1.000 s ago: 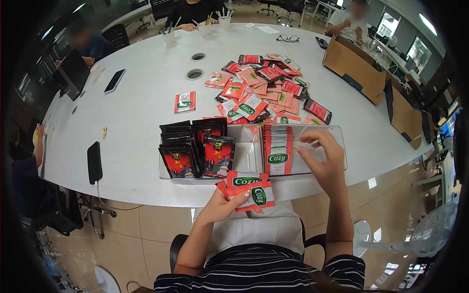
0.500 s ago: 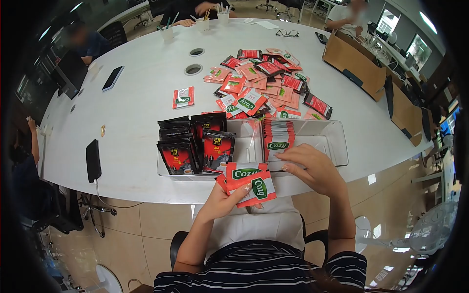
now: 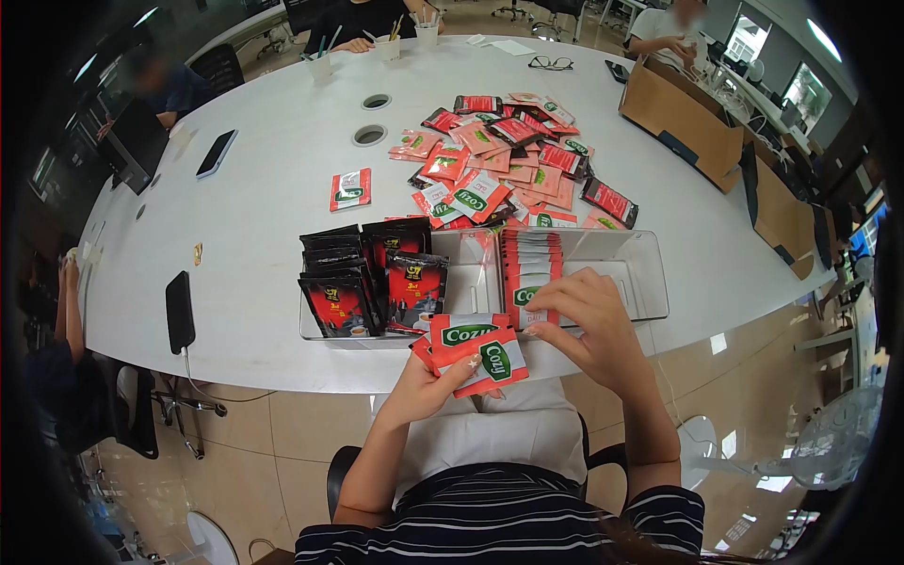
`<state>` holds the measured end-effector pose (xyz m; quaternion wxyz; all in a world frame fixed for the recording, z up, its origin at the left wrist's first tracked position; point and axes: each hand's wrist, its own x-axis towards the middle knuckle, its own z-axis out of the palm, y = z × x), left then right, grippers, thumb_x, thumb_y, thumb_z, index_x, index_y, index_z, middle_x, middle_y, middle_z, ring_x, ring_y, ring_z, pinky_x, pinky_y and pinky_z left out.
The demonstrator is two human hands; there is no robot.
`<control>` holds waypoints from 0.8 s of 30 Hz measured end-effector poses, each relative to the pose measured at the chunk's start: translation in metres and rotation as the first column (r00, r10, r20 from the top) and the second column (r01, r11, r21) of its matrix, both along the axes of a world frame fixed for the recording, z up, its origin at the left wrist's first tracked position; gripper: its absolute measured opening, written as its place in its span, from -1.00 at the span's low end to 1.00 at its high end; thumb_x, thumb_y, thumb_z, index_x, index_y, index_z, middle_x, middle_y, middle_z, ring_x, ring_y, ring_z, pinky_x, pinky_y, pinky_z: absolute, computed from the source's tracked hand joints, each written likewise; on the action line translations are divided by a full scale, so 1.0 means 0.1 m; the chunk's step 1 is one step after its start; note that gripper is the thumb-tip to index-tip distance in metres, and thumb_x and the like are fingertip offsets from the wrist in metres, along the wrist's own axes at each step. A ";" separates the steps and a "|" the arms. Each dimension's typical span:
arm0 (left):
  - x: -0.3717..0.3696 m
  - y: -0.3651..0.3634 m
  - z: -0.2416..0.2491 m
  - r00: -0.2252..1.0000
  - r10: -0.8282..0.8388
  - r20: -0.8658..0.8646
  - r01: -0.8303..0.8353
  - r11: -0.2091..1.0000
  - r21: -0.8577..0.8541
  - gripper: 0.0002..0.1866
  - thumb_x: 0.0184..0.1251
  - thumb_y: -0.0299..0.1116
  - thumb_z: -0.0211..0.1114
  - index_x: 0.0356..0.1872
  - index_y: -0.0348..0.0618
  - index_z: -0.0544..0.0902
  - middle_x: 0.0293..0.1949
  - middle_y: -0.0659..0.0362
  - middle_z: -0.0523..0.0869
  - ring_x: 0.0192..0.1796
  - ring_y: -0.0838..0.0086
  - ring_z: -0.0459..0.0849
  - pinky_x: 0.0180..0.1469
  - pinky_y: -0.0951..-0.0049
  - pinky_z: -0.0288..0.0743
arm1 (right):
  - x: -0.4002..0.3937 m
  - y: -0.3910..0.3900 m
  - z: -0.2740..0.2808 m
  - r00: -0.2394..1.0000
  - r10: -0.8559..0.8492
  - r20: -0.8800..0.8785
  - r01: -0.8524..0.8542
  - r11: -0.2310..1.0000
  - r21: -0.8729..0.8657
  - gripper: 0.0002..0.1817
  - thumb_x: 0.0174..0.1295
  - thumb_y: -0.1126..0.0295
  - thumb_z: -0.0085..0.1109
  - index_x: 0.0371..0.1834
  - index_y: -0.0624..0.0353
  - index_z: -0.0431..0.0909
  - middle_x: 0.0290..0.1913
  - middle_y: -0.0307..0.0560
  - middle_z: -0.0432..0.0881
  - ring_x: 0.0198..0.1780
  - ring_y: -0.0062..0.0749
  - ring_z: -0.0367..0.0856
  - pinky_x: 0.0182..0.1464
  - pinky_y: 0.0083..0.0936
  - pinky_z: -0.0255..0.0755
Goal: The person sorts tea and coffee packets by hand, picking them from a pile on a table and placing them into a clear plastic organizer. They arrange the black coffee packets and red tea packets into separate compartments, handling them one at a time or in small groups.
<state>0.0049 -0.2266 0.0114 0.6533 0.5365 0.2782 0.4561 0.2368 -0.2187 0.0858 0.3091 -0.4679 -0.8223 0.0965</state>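
My left hand (image 3: 426, 388) is closed on a few red-and-white Cozy tea sachets (image 3: 501, 362), fanned over each other, its thumb on the top one. Just beyond them sits a clear plastic organizer (image 3: 617, 247) with compartments. My right hand (image 3: 595, 325) hovers at its front edge, thumb and fingers apart. Its fingertips are right by the front of a row of Cozy sachets (image 3: 530, 268) standing in a middle compartment. Black-and-red G7 coffee sachets (image 3: 415, 290) stand in the left part of the organizer.
Behind the organizer lies a loose pile of mixed sachets (image 3: 508, 155), with a single Cozy sachet (image 3: 351, 190) to its left. Cardboard boxes (image 3: 683, 127) stand at the right. Two phones (image 3: 180, 311), eyeglasses (image 3: 550, 63) and cups of stirrers (image 3: 387, 47) are on the table. Other people sit around it.
My right hand has moved slightly left and up, its fingertips now at the front of the Cozy row. My left hand keeps its sachets, nearly unmoved.
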 end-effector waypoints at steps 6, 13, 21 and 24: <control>-0.01 0.00 -0.04 1.000 0.001 -0.030 -0.001 1.000 -0.001 -0.79 0.41 -0.39 0.25 -0.04 -0.26 0.60 -0.22 0.31 0.66 -0.24 0.72 0.53 -0.20 0.61 0.45 | 0.02 -0.06 0.07 0.984 0.137 -0.117 -0.143 0.989 -0.039 -0.70 -0.05 0.20 0.49 -0.39 0.06 0.57 -0.24 -0.31 0.59 -0.15 -0.37 0.45 -0.11 -0.43 0.22; -0.07 0.00 -0.16 0.999 -0.037 -0.024 0.039 0.995 0.086 -0.64 0.40 -0.30 0.28 0.10 -0.28 0.53 -0.01 0.18 0.66 0.01 0.57 0.60 0.04 0.48 0.51 | -0.12 -0.11 -0.04 0.990 0.078 -0.120 -0.084 0.995 -0.048 -0.75 -0.04 0.29 0.47 -0.41 0.00 0.53 -0.24 -0.35 0.57 -0.12 -0.38 0.48 -0.09 -0.46 0.21; -0.11 -0.03 -0.28 0.986 -0.071 0.151 0.079 0.996 -0.048 -0.54 0.54 -0.23 0.00 0.27 -0.40 0.33 0.04 -0.06 0.64 -0.06 0.29 0.71 -0.07 0.39 0.64 | -0.08 -0.11 -0.09 0.938 -0.067 -0.340 0.056 0.998 -0.040 -0.84 0.06 0.46 0.40 -0.33 0.08 0.59 -0.33 -0.28 0.64 -0.25 -0.42 0.53 -0.11 -0.48 0.27; -0.08 0.02 -0.12 0.971 -0.161 0.176 0.164 0.986 -0.006 -0.55 0.56 -0.28 -0.07 0.25 -0.48 0.31 0.07 -0.20 0.62 -0.10 0.13 0.75 -0.08 0.32 0.68 | -0.06 -0.11 -0.13 0.829 -0.195 -0.523 0.226 0.974 -0.005 -0.84 0.07 0.57 0.36 -0.30 0.14 0.60 -0.35 -0.23 0.65 -0.31 -0.42 0.55 -0.17 -0.48 0.33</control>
